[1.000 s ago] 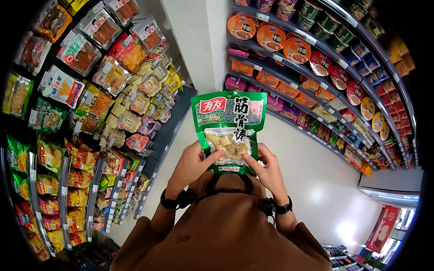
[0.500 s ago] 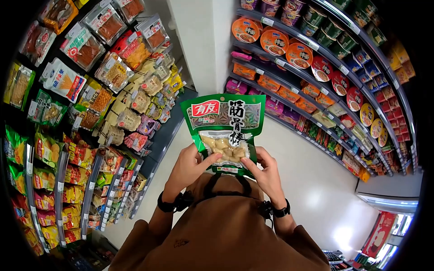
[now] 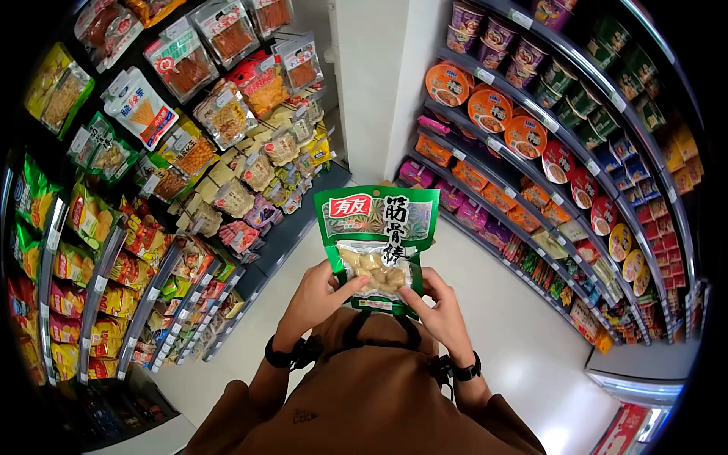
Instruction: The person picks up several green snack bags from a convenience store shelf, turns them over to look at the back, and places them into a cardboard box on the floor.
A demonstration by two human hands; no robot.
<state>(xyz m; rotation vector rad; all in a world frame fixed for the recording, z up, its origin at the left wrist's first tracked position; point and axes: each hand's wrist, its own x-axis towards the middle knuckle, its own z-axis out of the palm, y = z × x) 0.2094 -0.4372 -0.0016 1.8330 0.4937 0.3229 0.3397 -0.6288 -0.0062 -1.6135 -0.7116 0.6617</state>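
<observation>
A green snack packet (image 3: 377,216) with a red label and black lettering is held upright in front of my body. Pale pieces of food show through its clear window. My left hand (image 3: 317,294) grips the packet's lower left edge, thumb over the front. On the opposite lower edge, my right hand (image 3: 441,305) pinches it the same way. The fingers behind the packet are partly hidden.
Hanging snack bags (image 3: 227,114) and shelves of chip bags (image 3: 72,262) stand on the left. To the right, curved shelves hold instant noodle bowls (image 3: 489,110) and cups. A white pillar (image 3: 371,83) rises between them, above a pale floor (image 3: 500,334).
The packet and both hands sit a little lower in view. The shelves have shifted as my head moved. Both hands keep their hold.
</observation>
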